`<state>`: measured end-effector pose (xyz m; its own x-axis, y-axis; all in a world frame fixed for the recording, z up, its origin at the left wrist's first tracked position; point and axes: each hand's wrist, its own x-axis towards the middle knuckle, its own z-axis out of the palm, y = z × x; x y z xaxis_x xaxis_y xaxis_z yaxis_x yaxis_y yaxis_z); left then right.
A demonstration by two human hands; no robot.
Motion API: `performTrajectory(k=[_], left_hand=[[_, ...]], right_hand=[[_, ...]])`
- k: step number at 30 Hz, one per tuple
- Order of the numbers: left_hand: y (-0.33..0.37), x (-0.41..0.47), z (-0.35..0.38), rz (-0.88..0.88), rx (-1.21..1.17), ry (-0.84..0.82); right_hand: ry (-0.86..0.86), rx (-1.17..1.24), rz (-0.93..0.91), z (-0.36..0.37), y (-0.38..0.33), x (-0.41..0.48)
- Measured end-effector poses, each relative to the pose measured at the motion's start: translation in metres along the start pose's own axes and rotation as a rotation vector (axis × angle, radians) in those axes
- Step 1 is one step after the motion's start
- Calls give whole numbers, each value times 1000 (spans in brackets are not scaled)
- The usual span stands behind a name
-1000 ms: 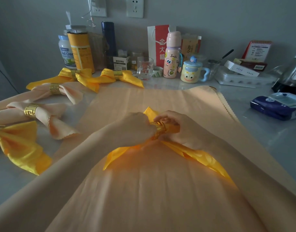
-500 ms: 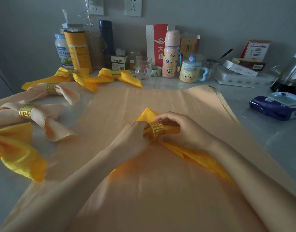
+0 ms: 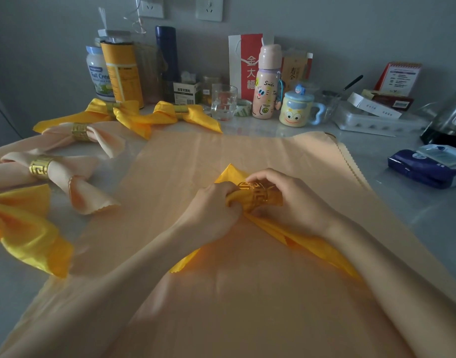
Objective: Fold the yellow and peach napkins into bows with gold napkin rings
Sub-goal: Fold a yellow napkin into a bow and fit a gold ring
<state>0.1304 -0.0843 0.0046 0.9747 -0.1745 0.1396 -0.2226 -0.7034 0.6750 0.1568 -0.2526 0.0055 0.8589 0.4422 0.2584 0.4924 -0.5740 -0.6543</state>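
- Counter (image 3: 407, 202) first: grey, running from the left edge of the frame to the right, with a wall behind it.
- Peach napkin (image 3: 196, 161) next, spread flat down the middle of the frame from the centre to the bottom edge. My forearms lie across it.
- Yellow napkin (image 3: 307, 244) lies on top of that peach sheet, right in the centre. One pointed tip pokes up above my knuckles, one tail trails toward the lower right under my right wrist, and another edge peeks out below my left forearm.
- Finished bows fill the left side. There's a big yellow bow (image 3: 23, 233) at the lower left, and two peach bows (image 3: 59, 174) above it, each cinched with a gold band. Two more yellow bows (image 3: 196, 116) sit in the upper left, near the jars.
- Clutter lines the back wall: a yellow canister (image 3: 122, 71) at the upper left, a drinking glass (image 3: 223, 102) and a pink bottle (image 3: 267, 83) at top centre. A smiley-face mug (image 3: 296, 109) stands just beside the bottle, and a dark blue pack (image 3: 428, 166) lies at the right edge.
- My right hand (image 3: 294, 200), centre frame, has its fingers curled over the top of the ring and its thumb beneath, grasping it.
- My left hand (image 3: 214, 205), just left of it, is clenched round the bunched yellow fabric where it meets the ring.
- Gold ring (image 3: 258, 195), the smallest of the lot, sits between my two hands. Its cut-out key pattern shows, and gathered yellow cloth is inside it.
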Motion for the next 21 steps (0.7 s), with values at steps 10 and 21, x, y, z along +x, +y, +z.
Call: performTrajectory(k=[10, 21], left_hand=[[-2, 3, 1, -19, -34, 99], [-4, 6, -3, -54, -54, -58]], right_hand=[[14, -83, -50, -7, 7, 3], [-46, -91, -38, -7, 8, 2]])
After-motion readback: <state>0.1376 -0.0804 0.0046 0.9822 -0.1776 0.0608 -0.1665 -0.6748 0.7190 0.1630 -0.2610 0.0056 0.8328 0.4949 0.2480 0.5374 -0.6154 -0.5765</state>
